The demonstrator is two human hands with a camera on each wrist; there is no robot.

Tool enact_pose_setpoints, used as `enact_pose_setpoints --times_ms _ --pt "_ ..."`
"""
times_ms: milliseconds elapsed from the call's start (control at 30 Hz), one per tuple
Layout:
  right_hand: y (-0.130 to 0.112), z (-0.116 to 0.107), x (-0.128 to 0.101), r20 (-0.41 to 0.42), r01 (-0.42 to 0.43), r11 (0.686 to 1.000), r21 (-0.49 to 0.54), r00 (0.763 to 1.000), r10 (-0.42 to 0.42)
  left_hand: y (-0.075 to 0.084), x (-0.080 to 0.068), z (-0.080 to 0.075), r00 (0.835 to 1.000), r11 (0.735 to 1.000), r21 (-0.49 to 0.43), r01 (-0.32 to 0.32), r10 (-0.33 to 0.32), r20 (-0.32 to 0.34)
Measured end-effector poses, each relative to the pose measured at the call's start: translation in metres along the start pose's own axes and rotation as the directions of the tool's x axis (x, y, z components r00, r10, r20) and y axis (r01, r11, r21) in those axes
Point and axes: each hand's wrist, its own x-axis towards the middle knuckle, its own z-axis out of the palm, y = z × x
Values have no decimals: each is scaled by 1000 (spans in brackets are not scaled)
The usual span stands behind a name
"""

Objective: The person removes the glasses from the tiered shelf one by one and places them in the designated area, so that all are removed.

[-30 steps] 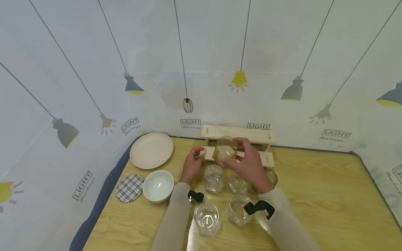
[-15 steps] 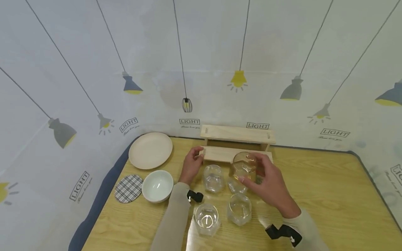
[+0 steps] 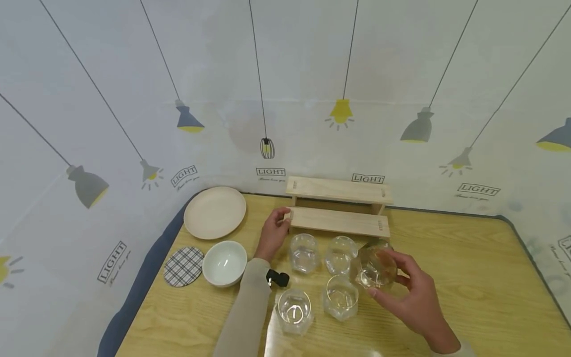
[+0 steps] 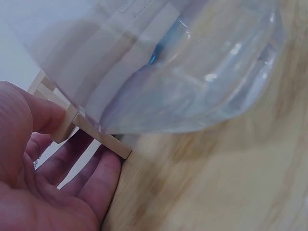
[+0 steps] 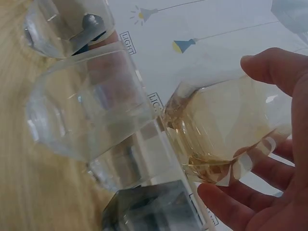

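Note:
My right hand (image 3: 417,295) grips an amber faceted glass (image 5: 216,125) over the right side of the table, thumb on one side and fingers on the other. In the head view this amber glass (image 3: 372,272) overlaps a dark grey glass, which the right wrist view shows as a separate grey glass (image 5: 154,209). My left hand (image 3: 273,233) holds the left end of a two-tier wooden shelf (image 3: 339,220), with the thumb over the board and fingers curled at its end. A clear glass (image 4: 207,82) stands close by the left hand.
Several clear glasses (image 3: 340,297) stand on the wooden table (image 3: 468,277) in front of the shelf. At the left are a white bowl (image 3: 224,264), a checked round coaster (image 3: 184,267) and a pale plate (image 3: 215,212). A wall with printed lamps runs behind.
My right hand has carried the amber glass from above the shelf's lower tier rightward and nearer to me. The left hand has stayed at the shelf's left end.

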Motion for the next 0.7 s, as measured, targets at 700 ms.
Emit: enact_pose_setpoints --times_ms 700 --pt "30 -7 -56 65 -318 937 -145 942 329 0 0 -2 999 1000 12 -3 2 35"
